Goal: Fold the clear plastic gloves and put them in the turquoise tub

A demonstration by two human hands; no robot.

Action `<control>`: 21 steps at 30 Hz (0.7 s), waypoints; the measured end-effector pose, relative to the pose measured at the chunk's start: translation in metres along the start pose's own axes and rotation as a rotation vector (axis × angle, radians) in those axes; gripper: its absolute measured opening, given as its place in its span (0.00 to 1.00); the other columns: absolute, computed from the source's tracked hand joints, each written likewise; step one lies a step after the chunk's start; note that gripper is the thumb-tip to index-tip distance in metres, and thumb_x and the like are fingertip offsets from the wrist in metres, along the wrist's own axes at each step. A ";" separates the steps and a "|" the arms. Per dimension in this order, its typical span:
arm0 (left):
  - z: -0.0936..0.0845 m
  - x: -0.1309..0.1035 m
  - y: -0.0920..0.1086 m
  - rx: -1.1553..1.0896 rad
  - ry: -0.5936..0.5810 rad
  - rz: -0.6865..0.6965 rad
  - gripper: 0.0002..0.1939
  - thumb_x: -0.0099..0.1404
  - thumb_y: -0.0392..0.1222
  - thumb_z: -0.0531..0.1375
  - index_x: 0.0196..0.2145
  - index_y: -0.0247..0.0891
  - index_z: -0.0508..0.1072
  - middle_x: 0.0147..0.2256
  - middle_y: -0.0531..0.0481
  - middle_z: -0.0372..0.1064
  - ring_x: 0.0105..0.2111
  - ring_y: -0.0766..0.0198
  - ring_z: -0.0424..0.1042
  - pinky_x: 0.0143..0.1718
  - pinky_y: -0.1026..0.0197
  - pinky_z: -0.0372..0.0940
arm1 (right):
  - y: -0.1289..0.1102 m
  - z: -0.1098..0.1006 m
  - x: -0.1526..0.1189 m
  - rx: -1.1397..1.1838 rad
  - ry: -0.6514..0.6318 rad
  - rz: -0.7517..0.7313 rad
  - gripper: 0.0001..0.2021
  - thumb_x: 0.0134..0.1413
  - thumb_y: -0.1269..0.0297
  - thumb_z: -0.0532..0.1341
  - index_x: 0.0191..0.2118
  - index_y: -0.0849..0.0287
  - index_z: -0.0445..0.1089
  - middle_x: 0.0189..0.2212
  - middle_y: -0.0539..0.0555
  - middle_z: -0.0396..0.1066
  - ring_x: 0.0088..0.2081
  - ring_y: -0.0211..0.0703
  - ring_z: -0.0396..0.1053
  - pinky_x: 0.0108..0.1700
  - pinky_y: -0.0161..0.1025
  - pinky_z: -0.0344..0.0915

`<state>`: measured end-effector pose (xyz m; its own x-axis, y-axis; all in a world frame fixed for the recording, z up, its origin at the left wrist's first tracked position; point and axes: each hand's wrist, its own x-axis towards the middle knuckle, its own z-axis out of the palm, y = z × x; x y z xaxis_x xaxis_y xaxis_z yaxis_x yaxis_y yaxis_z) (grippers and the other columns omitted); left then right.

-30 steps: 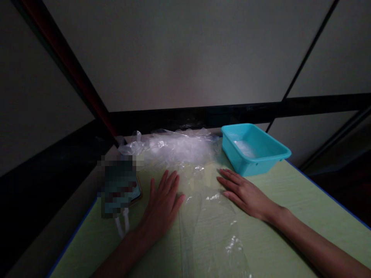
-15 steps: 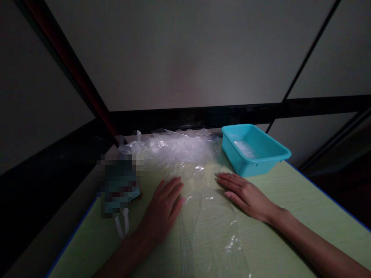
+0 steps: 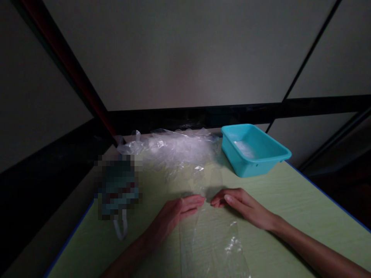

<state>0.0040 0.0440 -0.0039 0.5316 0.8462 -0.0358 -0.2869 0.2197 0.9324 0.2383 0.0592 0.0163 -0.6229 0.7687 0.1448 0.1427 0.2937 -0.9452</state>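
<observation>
Both hands (image 3: pixel 243 206), apart, grip unclear, are at a clear plastic bag (image 3: pixel 213 247) running lengthwise near to far.

Dim light, dark corners, glints on clear plastic (image 3: pixel 216 241)

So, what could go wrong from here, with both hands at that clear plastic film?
The clear plastic film is thin and hard to see against the green table, so the left hand and right hand might crease it. Its far end is hard to tell from the crumpled plastic pile, so a pull could drag some along. The turquoise basin stands near the table's right edge, where a knock might tip it off.
</observation>
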 end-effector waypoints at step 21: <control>0.002 0.000 0.001 -0.062 -0.004 -0.032 0.27 0.56 0.59 0.56 0.45 0.36 0.72 0.48 0.40 0.67 0.51 0.48 0.61 0.52 0.49 0.53 | 0.006 -0.003 -0.001 0.287 -0.124 0.118 0.21 0.59 0.53 0.50 0.38 0.67 0.70 0.34 0.59 0.70 0.37 0.40 0.69 0.40 0.39 0.66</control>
<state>0.0051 0.0428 -0.0019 0.5441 0.8366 -0.0635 -0.3186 0.2760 0.9068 0.2420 0.0616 0.0109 -0.7066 0.7075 0.0093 0.0080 0.0211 -0.9997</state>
